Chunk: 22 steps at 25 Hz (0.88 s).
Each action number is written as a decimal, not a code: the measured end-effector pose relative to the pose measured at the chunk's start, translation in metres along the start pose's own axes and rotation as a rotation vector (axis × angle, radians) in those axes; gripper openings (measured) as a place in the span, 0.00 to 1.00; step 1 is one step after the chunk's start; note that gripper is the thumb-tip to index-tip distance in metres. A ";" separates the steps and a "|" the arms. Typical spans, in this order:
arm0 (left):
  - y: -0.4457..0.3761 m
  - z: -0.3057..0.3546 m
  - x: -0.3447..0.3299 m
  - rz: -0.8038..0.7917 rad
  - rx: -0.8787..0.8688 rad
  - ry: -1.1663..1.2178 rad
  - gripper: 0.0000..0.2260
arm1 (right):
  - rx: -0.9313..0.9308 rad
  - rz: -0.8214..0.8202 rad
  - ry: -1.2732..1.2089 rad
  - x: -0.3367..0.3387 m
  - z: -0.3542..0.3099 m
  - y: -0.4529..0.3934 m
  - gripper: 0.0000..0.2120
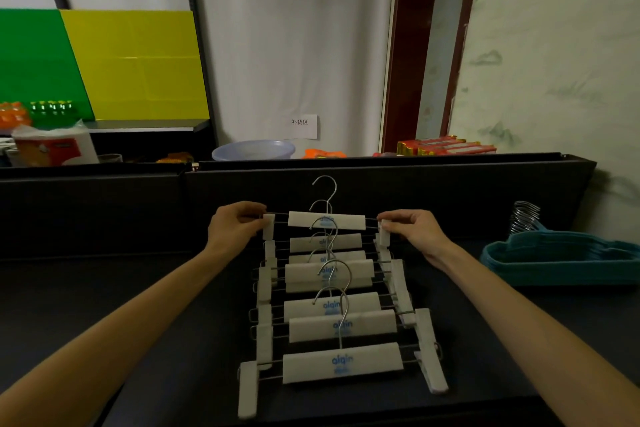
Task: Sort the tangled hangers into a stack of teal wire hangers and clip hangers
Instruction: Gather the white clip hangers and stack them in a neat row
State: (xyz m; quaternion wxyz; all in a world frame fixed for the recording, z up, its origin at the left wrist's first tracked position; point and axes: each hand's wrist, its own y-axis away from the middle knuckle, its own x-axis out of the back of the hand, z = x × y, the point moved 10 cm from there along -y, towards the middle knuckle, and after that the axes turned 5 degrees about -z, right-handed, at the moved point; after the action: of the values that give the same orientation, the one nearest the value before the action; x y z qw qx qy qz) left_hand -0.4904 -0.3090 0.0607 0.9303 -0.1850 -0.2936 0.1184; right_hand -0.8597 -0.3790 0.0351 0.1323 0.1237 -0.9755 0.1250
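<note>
The left hand (239,224) and right hand (412,230) are each pinching a clip at one end of the farthest white clip hanger (326,220), in a row on the dark table (138,305). The teal wire hangers (561,260) are lying piled right of that row

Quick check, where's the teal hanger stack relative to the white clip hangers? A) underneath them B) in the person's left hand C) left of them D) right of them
D: the teal hanger stack lies on the dark surface to the right of the row of white clip hangers, apart from it; the left hand and the right hand each pinch an end clip of the farthest clip hanger.
</note>
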 end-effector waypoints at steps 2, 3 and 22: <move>0.001 -0.006 0.001 0.013 0.026 0.047 0.13 | 0.006 -0.028 0.038 -0.005 0.003 -0.001 0.11; 0.003 -0.006 0.002 0.014 0.021 0.063 0.14 | 0.014 -0.034 0.043 -0.006 0.004 -0.001 0.11; 0.031 -0.007 -0.014 -0.191 0.042 0.081 0.11 | 0.052 -0.098 0.103 -0.005 0.005 0.028 0.10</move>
State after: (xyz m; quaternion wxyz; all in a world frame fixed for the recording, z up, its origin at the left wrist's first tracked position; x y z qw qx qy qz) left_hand -0.5012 -0.2873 0.0351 0.9522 -0.1410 -0.2697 0.0277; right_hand -0.8639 -0.3533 0.0228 0.1849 0.1680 -0.9567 0.1497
